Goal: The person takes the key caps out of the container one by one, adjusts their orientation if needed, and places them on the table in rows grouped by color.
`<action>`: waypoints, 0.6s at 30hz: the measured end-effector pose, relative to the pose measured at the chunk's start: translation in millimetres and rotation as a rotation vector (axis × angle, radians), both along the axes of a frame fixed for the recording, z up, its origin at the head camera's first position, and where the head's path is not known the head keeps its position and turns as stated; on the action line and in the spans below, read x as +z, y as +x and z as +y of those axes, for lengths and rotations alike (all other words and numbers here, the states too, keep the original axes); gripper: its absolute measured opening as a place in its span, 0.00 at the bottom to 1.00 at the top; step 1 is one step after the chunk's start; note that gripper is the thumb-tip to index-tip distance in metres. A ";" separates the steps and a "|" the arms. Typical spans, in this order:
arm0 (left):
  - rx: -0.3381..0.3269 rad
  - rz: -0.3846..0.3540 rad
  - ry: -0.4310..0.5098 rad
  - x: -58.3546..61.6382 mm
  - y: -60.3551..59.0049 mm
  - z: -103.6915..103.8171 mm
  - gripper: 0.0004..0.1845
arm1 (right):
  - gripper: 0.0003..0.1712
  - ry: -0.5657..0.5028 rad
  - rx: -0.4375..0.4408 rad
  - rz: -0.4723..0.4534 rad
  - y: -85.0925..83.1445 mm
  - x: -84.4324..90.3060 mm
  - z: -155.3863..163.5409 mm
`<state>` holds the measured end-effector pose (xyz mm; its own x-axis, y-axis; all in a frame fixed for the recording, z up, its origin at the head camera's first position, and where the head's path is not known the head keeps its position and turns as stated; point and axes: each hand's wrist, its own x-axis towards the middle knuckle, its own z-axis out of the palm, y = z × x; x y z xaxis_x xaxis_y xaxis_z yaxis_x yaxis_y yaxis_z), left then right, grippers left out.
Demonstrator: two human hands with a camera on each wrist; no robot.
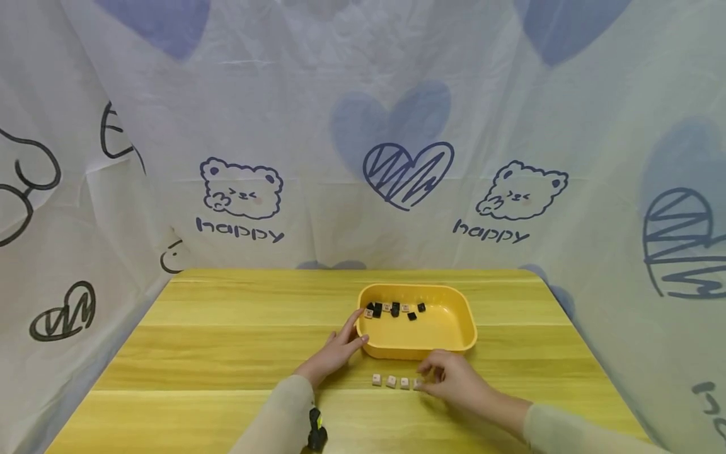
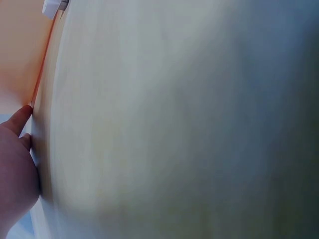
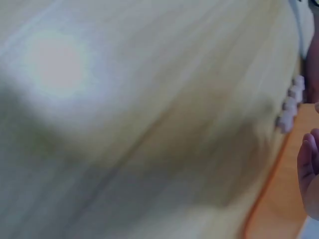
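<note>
A yellow tray (image 1: 454, 328) stands on the wooden table (image 1: 227, 353) and holds several small black and beige tiles (image 1: 395, 309) at its far left. My left hand (image 1: 358, 328) rests with straight fingers against the tray's left rim; the left wrist view shows its fingertips (image 2: 22, 117) at the tray's edge (image 2: 20, 55). In front of the tray lies a short row of beige tiles (image 1: 391, 381). My right hand (image 1: 424, 380) has its curled fingers on the tile at the row's right end. The blurred right wrist view shows the tile row (image 3: 290, 102) and my fingers (image 3: 309, 169).
Printed cloth with bears and hearts (image 1: 408, 170) walls the table on the far, left and right sides. A black wrist device (image 1: 316, 435) sits on my left sleeve. Bare table wood lies to the left and in front.
</note>
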<state>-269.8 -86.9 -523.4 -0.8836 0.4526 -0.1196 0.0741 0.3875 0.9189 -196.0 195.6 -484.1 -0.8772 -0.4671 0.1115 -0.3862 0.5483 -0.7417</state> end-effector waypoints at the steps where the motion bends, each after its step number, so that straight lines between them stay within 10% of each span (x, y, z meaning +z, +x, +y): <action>1: 0.000 -0.003 0.001 0.0 0.1 -0.1 0.36 | 0.10 -0.005 0.003 0.010 -1.3 4.3 -0.4; 18: 0.018 -0.007 -0.015 1.3 0.0 0.9 0.36 | 0.11 -0.011 0.062 0.037 -66.9 48.4 -3.7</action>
<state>-269.8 -86.0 -522.0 -0.8907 0.4349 -0.1323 0.0610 0.4029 0.9132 -262.8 191.8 -435.8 -0.8415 -0.5193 0.1489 -0.4470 0.5144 -0.7318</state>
